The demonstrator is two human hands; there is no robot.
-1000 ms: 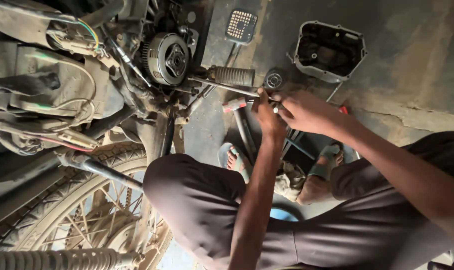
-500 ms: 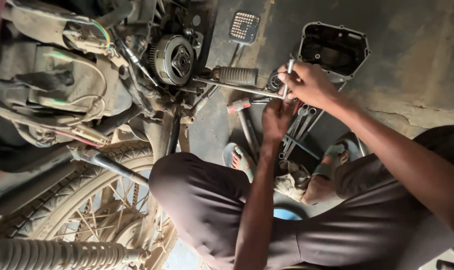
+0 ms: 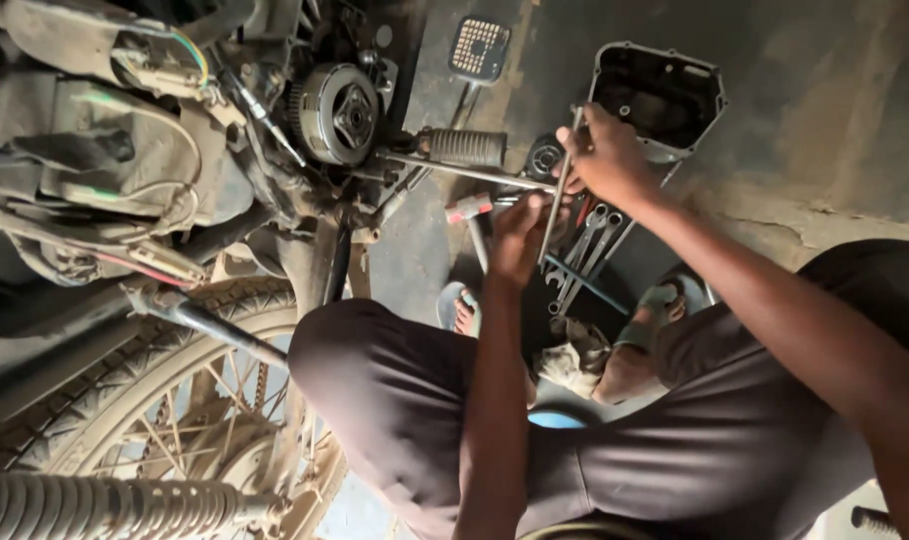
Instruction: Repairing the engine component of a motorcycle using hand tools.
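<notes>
Head view: the right hand (image 3: 615, 160) grips a long metal rod (image 3: 560, 190), fingers clenched around it, beside the motorcycle footpeg (image 3: 465, 147); the left hand (image 3: 520, 240) closes around the rod's lower end above the wrenches (image 3: 585, 250)

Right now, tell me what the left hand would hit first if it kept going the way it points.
Probably the thin metal rod beside the left hand, then the footpeg; depth is unclear.
</notes>
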